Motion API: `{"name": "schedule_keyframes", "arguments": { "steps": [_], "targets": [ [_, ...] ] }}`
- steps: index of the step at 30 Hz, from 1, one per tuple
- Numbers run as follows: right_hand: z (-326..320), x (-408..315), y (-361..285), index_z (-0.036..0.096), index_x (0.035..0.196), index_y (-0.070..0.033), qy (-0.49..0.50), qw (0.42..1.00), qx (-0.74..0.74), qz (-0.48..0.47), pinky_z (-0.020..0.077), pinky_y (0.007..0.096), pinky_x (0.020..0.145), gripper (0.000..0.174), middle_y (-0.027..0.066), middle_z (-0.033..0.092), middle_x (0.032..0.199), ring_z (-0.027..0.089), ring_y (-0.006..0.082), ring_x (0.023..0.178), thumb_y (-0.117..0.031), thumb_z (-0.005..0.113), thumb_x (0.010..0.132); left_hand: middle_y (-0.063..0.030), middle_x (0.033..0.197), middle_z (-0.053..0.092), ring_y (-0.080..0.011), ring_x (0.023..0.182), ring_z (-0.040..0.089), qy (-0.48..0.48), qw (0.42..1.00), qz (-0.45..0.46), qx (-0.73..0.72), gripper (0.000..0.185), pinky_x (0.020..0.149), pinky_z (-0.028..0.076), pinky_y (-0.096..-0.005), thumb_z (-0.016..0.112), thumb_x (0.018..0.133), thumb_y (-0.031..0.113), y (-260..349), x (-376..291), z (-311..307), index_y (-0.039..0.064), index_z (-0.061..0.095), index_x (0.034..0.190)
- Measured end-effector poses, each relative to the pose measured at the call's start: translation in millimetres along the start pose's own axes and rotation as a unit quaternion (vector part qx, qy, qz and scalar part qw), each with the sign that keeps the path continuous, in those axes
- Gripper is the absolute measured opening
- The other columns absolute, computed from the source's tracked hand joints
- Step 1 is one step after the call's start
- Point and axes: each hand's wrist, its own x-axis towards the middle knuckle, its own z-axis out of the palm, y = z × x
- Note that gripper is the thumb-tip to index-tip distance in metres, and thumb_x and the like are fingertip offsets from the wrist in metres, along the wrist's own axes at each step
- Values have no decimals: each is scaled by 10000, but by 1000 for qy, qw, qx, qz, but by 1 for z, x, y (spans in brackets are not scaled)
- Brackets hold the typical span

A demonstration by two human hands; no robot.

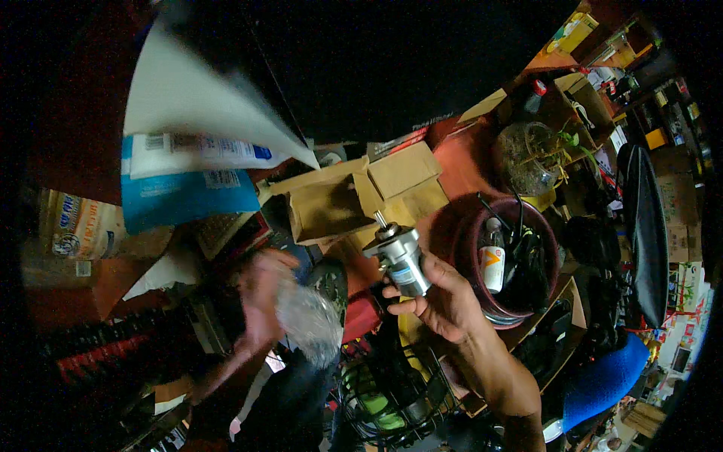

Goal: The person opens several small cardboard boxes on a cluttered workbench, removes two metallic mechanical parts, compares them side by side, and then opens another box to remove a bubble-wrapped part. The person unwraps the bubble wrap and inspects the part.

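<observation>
A silver starter-type electric motor [400, 257] is held by my right hand [446, 302], its fingers and thumb around the lower body. The splined shaft points up and away from me, and the motor's side bears a label. My left hand [265, 294] is motion-blurred and holds a crumpled clear plastic bag [312, 323]. Just beyond the motor lies a brown cardboard box [327, 212], open with its inside showing. Its folded flaps [404, 169] spread to the right over the reddish tabletop [460, 164].
Right of the motor, a coiled hose [551, 254] surrounds a bottle [493, 260] with a white label. Behind it stands a glass jar [522, 152] with a plant. White and blue packaging [186, 195] rises at the left. Below is a black wire basket [390, 395].
</observation>
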Motion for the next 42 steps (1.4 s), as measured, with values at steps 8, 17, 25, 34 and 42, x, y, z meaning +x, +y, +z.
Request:
{"name": "schedule_keyframes", "arguments": {
  "steps": [8, 17, 25, 34, 42],
  "targets": [
    [34, 10, 16, 458, 1439, 14, 42, 943, -262, -200, 410, 334, 1097, 673, 73, 593, 1325, 558, 184, 1230, -80, 812, 874, -66, 1133, 650, -142, 1041, 621, -171, 982, -68, -29, 557, 931, 500, -285, 836, 867, 152, 22, -1, 68, 38, 550, 1331],
    [15, 29, 44, 445, 1405, -26, 31, 902, -322, -287, 446, 364, 1100, 616, 111, 529, 1377, 534, 221, 1279, 105, 677, 849, -175, 1272, 662, -257, 1184, 644, -132, 976, 107, 133, 750, 996, 521, -372, 894, 759, 119, 19, 5, 76, 4, 548, 1414],
    [10, 33, 51, 411, 1418, -11, 16, 881, -363, -302, 431, 372, 1125, 690, 124, 524, 1389, 512, 229, 1328, 192, 606, 788, -208, 1282, 660, -363, 1171, 647, -86, 943, 210, 244, 736, 1009, 511, -437, 908, 669, 93, 14, 3, 73, 11, 632, 1346],
    [6, 27, 41, 455, 1427, -32, 20, 928, -308, -210, 430, 358, 1119, 659, 78, 586, 1344, 564, 196, 1259, 138, 694, 836, -156, 1307, 649, -228, 1124, 641, -130, 970, 107, 176, 902, 994, 508, -352, 934, 714, 176, 18, -4, 66, 31, 485, 1482],
    [-13, 10, 25, 460, 1470, -34, -88, 996, 21, -20, 602, 423, 890, 531, 122, 663, 1256, 685, 268, 1083, -222, 648, 1011, -90, 1311, 600, -166, 1212, 550, -122, 945, -283, -112, 401, 1022, 465, -352, 558, 1047, 295, 6, 6, 16, 90, 545, 1391]
  ]
}}
